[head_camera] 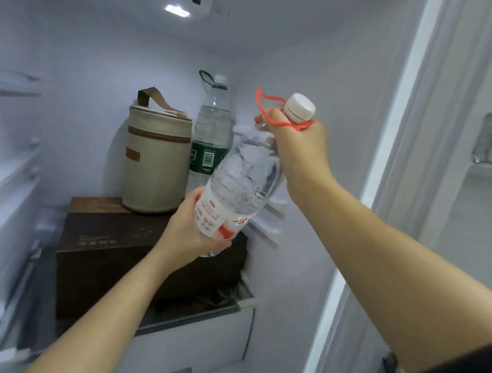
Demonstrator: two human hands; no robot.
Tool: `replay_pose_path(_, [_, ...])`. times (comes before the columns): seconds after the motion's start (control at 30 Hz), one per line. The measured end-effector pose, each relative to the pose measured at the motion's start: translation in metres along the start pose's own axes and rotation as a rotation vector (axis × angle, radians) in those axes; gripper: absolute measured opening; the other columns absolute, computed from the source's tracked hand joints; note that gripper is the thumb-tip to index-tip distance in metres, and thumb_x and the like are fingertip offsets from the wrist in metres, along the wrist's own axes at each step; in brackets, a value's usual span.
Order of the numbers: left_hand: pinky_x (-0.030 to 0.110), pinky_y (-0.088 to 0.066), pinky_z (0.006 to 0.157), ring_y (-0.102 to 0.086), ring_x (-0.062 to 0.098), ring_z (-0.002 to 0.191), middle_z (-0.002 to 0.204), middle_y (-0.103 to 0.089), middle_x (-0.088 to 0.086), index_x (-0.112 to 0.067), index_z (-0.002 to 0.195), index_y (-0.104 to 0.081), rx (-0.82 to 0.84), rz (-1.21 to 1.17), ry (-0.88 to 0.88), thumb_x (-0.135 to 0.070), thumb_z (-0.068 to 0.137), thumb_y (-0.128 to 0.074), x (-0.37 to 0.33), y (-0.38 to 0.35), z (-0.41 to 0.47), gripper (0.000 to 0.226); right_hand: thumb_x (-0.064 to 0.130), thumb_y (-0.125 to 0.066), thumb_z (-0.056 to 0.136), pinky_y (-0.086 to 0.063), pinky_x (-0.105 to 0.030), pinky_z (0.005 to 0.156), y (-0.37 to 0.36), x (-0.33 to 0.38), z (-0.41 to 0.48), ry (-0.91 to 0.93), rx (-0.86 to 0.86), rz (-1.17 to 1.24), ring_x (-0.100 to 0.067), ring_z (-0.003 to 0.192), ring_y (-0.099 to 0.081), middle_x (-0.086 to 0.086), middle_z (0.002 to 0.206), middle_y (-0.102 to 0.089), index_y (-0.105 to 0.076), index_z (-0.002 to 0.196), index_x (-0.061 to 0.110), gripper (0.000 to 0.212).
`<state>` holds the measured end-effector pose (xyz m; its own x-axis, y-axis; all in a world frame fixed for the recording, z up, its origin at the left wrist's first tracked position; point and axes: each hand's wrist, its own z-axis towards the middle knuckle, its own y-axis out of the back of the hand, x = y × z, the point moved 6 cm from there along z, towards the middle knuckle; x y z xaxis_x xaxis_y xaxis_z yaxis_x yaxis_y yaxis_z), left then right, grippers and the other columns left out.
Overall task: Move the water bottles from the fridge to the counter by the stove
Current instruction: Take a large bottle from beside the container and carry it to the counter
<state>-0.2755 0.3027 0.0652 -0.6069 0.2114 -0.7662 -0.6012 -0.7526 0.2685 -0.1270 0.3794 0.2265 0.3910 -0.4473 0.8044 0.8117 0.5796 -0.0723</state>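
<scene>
Fridge [67, 45]: bottle [239, 179] in left hand [188, 235], right hand [300, 143]

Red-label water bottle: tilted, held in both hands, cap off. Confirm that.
One detail is wrong: the cap is on. The head view shows the white cap sitting on the red-label water bottle. The rest stands: the bottle is tilted, with the right hand gripping its neck and the left hand holding its lower part.

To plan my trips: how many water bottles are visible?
2. The red-labelled bottle is tilted, held by left hand and right hand. The green-labelled bottle stands at the back, beside the beige bag. Others may be hidden behind it.
</scene>
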Motion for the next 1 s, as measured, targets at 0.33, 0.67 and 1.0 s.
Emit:
replay_pose_path(0.33, [0.015, -0.054, 0.069, -0.061, -0.009, 0.097, 0.102, -0.061, -0.034, -0.072, 0.099, -0.044, -0.031, -0.016, -0.021, -0.004, 0.058, -0.091, -0.066, -0.059, -0.12, 0.092, 0.015, -0.071, 0.08, -0.047, -0.027, 0.064, 0.095, 0.035, -0.119, 0.022, 0.052, 0.023, -0.016, 0.076, -0.054, -0.034, 0.1, -0.062, -0.066, 0.08, 0.009, 0.008])
replay_pose_path(0.67, [0.034, -0.045, 0.089, -0.052, 0.011, 0.116, 0.127, -0.052, -0.016, -0.038, 0.133, -0.043, 0.087, 0.253, -0.04, -0.023, 0.052, -0.092, -0.128, -0.12, -0.238, 0.096, 0.016, -0.07, 0.074, -0.052, -0.026, 0.075, 0.222, 0.068, -0.242, -0.006, -0.078, 0.094, -0.011, 0.076, -0.064, -0.003, 0.079, -0.071, -0.066, 0.078, 0.009, 0.01])
replay_pose_path(1.0, [0.032, -0.047, 0.086, -0.049, 0.007, 0.109, 0.113, -0.044, -0.031, -0.052, 0.13, -0.037, 0.369, 0.177, -0.03, -0.025, 0.054, -0.092, -0.186, -0.216, -0.332, 0.097, 0.02, -0.068, 0.074, -0.047, -0.036, 0.093, 0.348, 0.095, -0.354, -0.068, -0.32, 0.033, -0.014, 0.088, -0.064, 0.002, 0.079, -0.072, -0.066, 0.081, 0.007, 0.015])
